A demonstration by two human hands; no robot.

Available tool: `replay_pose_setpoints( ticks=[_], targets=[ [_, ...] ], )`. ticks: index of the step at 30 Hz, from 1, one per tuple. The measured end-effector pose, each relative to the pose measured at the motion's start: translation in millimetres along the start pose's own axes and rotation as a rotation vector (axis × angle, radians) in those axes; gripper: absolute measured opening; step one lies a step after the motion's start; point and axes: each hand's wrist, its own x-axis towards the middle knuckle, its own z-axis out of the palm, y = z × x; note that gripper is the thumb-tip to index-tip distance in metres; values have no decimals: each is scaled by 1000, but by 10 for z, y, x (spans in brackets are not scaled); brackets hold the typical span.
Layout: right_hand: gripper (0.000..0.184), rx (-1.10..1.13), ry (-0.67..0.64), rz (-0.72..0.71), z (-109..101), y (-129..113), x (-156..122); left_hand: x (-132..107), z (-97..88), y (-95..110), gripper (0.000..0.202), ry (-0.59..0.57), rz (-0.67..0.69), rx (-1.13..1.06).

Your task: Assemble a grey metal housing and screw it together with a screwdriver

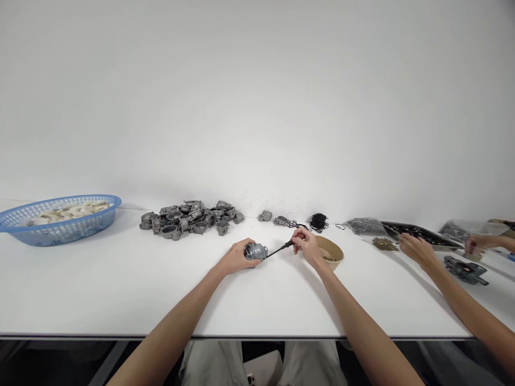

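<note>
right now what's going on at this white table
A person seated at the white table steadies a small grey metal casting with the left hand and works a thin black tool into it with the right hand. A tan bowl sits just behind that hand. A co-worker's hand reaches toward a dark tray on the right.

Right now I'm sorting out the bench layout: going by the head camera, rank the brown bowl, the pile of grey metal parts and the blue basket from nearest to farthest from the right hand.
1. Brown bowl: right beside the right hand.
2. Pile of grey metal parts: back and to the left, beyond the left hand.
3. Blue basket: far left end of the table.
</note>
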Motion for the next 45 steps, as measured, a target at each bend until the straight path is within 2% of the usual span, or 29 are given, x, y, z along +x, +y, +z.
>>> replay_pose_setpoints(
  ticks=[5,12,25,31,38,45],
  targets=[
    [16,-65,-81,37,46,11,-23,2,1,-6,62,1,15,5],
    [13,-10,66,-25,19,45,4,4,3,-20,62,-4,-10,20],
    [19,-31,-4,-8,46,23,-11,5,14,-25,62,-10,-18,27],
    [17,30,76,-27,20,42,3,2,5,5,62,-14,-26,29],
    [16,62,32,-7,30,26,-17,-17,-12,32,60,-18,-25,32],
    [17,51,50,-14,31,28,-8,-15,-6,15,61,-13,-16,17]
  ],
)
